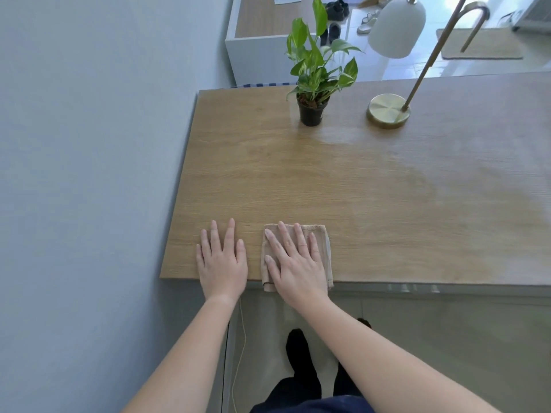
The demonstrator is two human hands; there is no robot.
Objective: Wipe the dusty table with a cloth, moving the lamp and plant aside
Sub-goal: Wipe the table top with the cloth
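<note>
Both hands flat at the near edge of the table (343, 180). Right hand (293, 263) presses the folded cloth (323, 248), fingers straight and spread, cloth slightly overhanging the edge. Left hand (222, 260) lies palm-down on bare wood just beside it — holding nothing. Plant (313, 79) and lamp (390, 110) stand at the far side, well apart from the hands.

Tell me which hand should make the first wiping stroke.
Right. The right hand lies flat on the folded cloth at the near edge of the table; the left hand rests bare on the wood beside it.
</note>
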